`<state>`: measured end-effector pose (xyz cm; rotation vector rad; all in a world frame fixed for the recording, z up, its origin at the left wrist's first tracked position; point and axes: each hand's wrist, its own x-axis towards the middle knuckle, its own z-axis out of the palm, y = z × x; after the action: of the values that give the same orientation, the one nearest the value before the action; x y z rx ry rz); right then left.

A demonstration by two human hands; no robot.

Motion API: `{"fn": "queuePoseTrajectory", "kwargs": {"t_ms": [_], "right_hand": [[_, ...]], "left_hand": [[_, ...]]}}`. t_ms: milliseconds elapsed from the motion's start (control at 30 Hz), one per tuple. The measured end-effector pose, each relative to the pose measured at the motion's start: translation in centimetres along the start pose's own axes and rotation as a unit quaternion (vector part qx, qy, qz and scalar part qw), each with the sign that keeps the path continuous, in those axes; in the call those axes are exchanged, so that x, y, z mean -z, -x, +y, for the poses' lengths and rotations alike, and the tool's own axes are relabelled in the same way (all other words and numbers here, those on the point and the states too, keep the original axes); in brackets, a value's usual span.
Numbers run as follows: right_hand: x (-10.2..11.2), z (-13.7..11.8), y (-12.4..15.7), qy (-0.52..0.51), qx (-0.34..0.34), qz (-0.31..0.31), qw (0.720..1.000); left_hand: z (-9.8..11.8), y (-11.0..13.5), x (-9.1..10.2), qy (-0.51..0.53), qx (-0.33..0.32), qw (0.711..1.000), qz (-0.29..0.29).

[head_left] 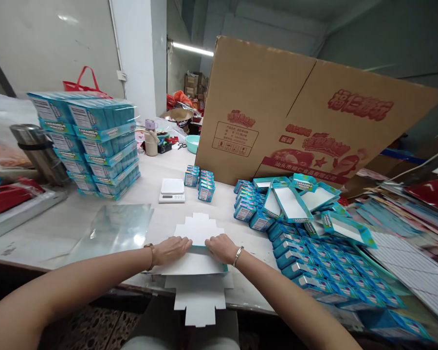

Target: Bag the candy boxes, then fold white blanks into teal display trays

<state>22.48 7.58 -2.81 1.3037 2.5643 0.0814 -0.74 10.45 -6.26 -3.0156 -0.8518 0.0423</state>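
Observation:
A flat white die-cut carton blank (199,228) with a teal edge lies at the table's near edge, part of it hanging over the front. My left hand (171,250) presses down on its left side with the fingers curled over a fold. My right hand (222,248) does the same on the right side, the fingertips almost meeting the left ones. Both hands are closed on the cardboard. To the right lie several folded open teal trays (291,203) and a heap of small teal boxes (314,265).
A big brown shipping carton (277,116) stands tilted behind the work area. A wrapped stack of teal packs (95,146) sits at the left, a white scale (172,190) in the middle, clear film sheets (113,231) at the near left, a steel flask (40,150) at the far left.

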Motion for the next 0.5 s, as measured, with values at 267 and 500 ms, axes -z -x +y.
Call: {"fn": "queuePoseTrajectory", "kwargs": {"t_ms": [267, 500], "right_hand": [[2.0, -2.0, -3.7, -0.203, -0.013, 0.004, 0.979], [0.7, -0.7, -1.6, -0.484, -0.112, 0.128, 0.858]], "left_hand": [[-0.9, -1.0, 4.3, 0.083, 0.013, 0.994, 0.068], [0.7, 1.4, 6.5, 0.435, 0.311, 0.698, 0.476]]}}
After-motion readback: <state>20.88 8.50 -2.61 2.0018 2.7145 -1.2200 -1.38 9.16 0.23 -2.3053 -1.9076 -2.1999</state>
